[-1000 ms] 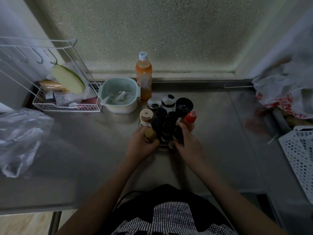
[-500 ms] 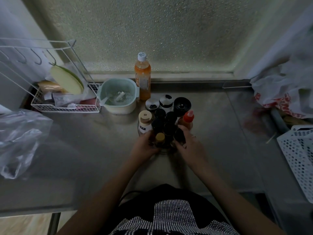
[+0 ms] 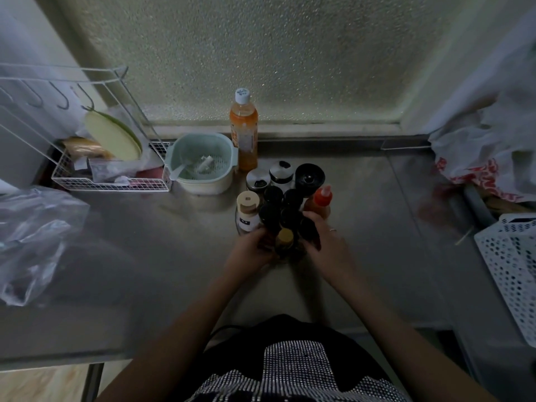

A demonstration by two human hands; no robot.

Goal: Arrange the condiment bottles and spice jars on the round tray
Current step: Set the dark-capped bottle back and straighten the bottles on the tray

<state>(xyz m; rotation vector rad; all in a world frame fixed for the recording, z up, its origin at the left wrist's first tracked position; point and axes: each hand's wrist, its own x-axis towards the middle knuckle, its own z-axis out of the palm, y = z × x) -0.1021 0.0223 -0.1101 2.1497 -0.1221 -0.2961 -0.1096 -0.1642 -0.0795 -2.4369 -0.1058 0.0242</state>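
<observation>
Head view: bottle cluster [image 3: 282, 207] packed upright on round tray [image 3: 238, 227], tray mostly hidden. Left hand [image 3: 249, 253] and right hand [image 3: 326, 246] curl round near-side jars, gold-capped jar [image 3: 284, 237] between them. Orange drink bottle [image 3: 243, 129] stands behind tray, off it. Judged nearly complete; final nudging left

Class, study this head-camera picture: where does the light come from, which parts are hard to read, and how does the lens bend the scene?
Head view: light comes through the frosted window behind; the dark-capped jars between the left hand and right hand merge in shadow; the steel counter shows a dull sheen; wide-angle distortion bows the wire rack and white basket at the edges.
</observation>
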